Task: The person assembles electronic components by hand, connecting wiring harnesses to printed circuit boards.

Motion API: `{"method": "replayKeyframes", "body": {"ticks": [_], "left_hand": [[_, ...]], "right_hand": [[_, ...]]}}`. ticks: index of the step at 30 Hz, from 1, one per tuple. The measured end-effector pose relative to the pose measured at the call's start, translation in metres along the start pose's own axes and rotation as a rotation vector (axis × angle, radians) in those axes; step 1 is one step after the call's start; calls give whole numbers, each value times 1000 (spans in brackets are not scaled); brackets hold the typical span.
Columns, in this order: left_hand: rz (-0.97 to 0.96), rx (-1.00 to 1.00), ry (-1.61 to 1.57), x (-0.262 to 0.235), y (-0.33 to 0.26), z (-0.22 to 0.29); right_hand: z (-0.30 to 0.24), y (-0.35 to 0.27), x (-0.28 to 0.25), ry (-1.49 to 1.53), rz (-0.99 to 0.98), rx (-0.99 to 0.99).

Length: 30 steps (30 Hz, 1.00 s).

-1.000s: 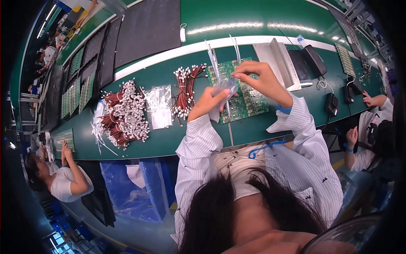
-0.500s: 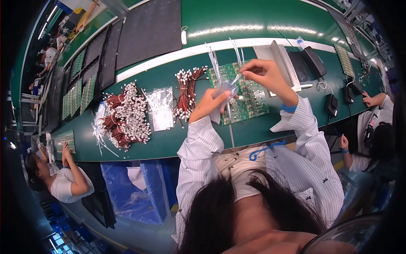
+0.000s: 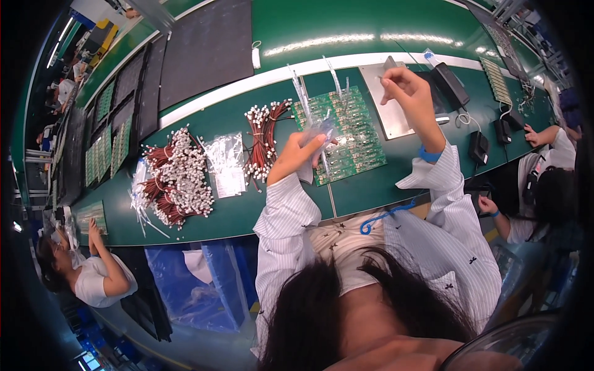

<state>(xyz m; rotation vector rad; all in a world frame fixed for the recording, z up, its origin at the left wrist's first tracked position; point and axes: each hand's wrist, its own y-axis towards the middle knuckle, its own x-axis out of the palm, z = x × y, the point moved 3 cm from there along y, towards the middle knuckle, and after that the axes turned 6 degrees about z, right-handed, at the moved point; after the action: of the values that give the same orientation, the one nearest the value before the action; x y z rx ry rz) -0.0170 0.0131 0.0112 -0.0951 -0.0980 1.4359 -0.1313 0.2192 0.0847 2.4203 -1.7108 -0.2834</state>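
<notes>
Her right hand [image 3: 411, 93] has pulled up and away, fingers pinched on something too thin to tell—the left hand [image 3: 298, 156] stays gripping the clear plastic bag [image 3: 318, 131] over the green circuit board [image 3: 349, 133].

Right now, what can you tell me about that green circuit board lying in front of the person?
The green circuit board is a large flat panel lying on the green bench, slightly askew. Rows of small pale components cover its face. Thin clear strips stick up past its far edge. The left hand holds a small clear plastic bag above its left part; the right hand is raised over its right side. Red wire bundles lie just left of it.
</notes>
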Motion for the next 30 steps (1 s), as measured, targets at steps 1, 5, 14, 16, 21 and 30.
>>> {"method": "replayKeyframes", "body": {"ticks": [1,5,14,16,21,30], "left_hand": [[4,-2,-2,0,0,-1],[2,-37,6,1,2,0],[22,-47,29,-1,-1,0],[20,-61,21,0,0,0],[2,-57,12,1,1,4],[12,-30,-14,0,2,0]], "right_hand": [[2,-1,-1,-5,7,1],[22,-7,-4,377,-63,286],[30,-12,7,236,-106,231],[43,-15,7,-215,-64,-90],[78,-22,25,-373,-156,-91],[76,-20,31,-458,-202,-269]]}}
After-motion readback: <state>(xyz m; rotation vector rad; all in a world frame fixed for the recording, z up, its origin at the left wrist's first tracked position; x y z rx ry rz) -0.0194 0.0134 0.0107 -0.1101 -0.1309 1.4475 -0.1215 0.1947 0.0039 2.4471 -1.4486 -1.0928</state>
